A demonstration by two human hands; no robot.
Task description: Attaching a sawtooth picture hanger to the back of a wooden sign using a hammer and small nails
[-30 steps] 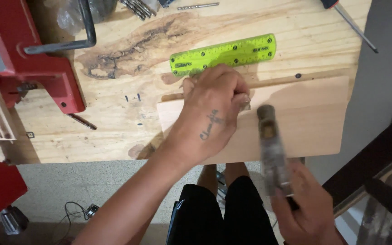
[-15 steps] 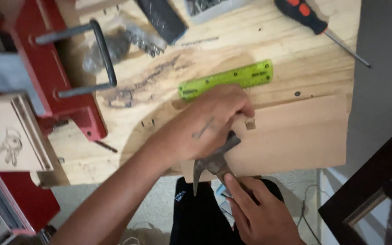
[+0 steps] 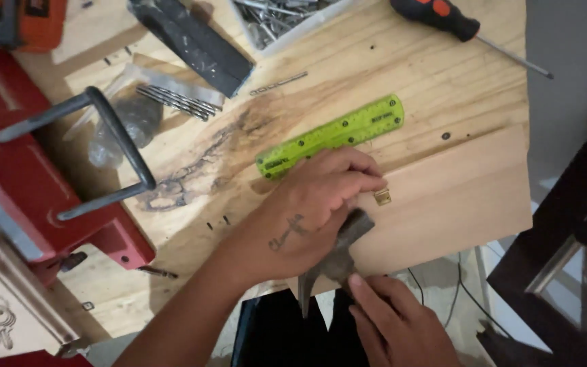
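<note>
While your left hand (image 3: 314, 204) lies flat over the pale wooden board (image 3: 456, 197), its fingertips are drawn together and pinch something small just beside a little brass hinge (image 3: 382, 197); what they pinch is hidden, so you cannot tell what it is. Your right hand (image 3: 395, 326) comes in from the near edge of the worktop (image 3: 388, 68) and is wrapped round the handle of a claw hammer (image 3: 338, 261). Its dark head lies close against your left hand, the striking face up beside the fingertips and the claw pointing down past the near edge. The board sits at the near right corner of the worktop, and the hinge rests on it near its far edge. Just beyond your left fingers a bright green ruler (image 3: 331, 136) lies at a slant, one end almost touching your knuckles. A screwdriver (image 3: 467, 30) with a black and orange handle lies at the far right corner, well apart. Loose drill bits (image 3: 178, 100) and a dark flat bar (image 3: 191, 41) lie toward the far left, and a red clamp (image 3: 28, 177) with a black bent handle takes up the left edge.
</note>
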